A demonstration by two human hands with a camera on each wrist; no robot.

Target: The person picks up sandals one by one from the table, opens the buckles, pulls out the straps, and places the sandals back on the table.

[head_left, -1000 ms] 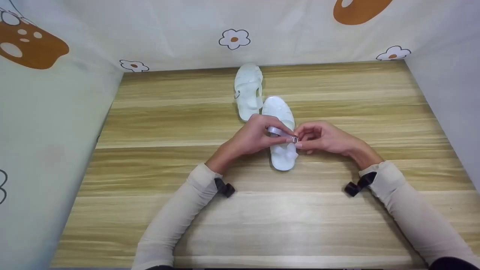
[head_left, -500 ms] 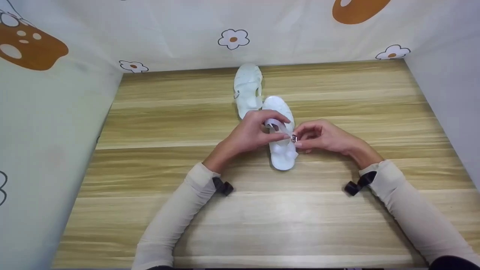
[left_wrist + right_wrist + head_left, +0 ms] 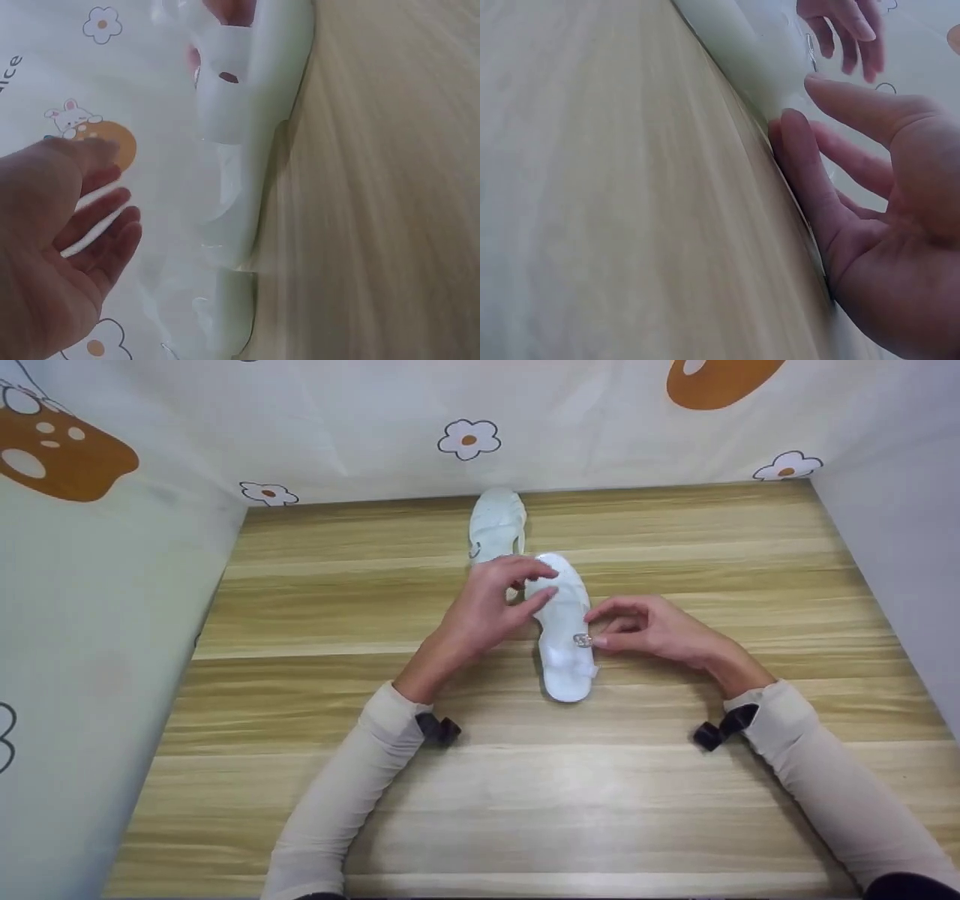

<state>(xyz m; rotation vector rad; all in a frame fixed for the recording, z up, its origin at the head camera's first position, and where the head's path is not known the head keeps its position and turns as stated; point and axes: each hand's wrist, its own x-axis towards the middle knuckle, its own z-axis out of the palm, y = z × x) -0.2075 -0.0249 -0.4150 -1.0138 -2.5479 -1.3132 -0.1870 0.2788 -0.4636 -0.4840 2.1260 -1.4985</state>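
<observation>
A white sandal (image 3: 564, 660) lies sole down on the wooden surface, with a small metal buckle (image 3: 583, 640) at its right side. The left hand (image 3: 487, 600) hovers over the sandal's left edge, thumb and fingers apart and holding nothing; the left wrist view shows this hand (image 3: 60, 240) clear of the sandal (image 3: 277, 67). Beside the buckle is the right hand (image 3: 652, 631), its thumb tip against the buckle's edge and its fingers bent loosely. In the right wrist view the fingers of this hand (image 3: 885, 180) are spread at the sandal's side (image 3: 757, 60), pinching nothing.
A second white sandal (image 3: 496, 521) lies farther back to the left, partly behind the left hand. Behind the wooden surface (image 3: 585, 802) hangs a pale cloth (image 3: 570, 427) printed with flowers, and pale walls rise on the left and right.
The left hand has let go of the strap and moved up and left, its fingers parting. The strap lies lower over the sandal. The right hand's thumb and forefinger have spread at the buckle.
</observation>
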